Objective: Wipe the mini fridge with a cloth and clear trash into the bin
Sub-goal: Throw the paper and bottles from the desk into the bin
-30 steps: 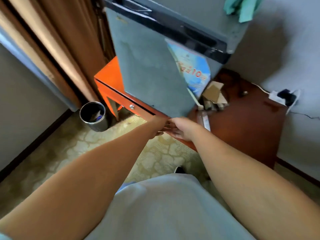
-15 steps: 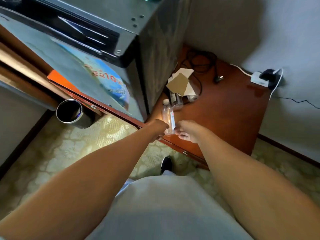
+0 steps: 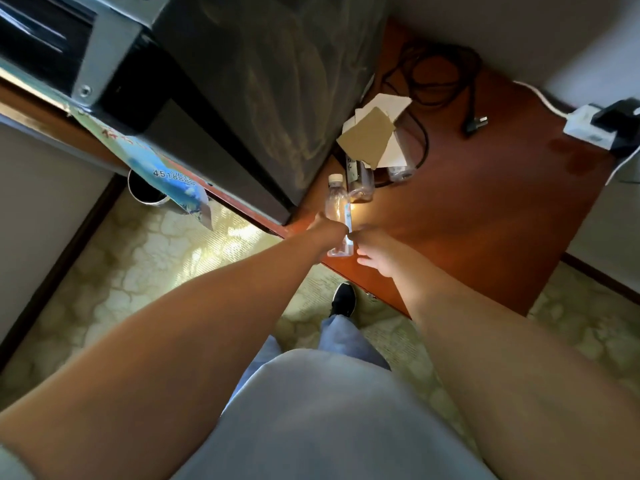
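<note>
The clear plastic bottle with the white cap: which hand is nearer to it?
Left. The left hand grips the clear plastic bottle with the white cap around its lower part. The right hand is just beside the bottle's base, fingers reaching toward it.

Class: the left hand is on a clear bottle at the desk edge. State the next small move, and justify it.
Probably lift the bottle clear of the desk and swing it left toward the bin. The left hand already grips it, it looks empty, and the bin stands open on the floor.

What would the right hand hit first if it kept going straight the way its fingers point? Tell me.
Probably the clear plastic bottle that the left hand grips: the right hand points left at its lower end, nearly touching. Depth is unclear.
</note>
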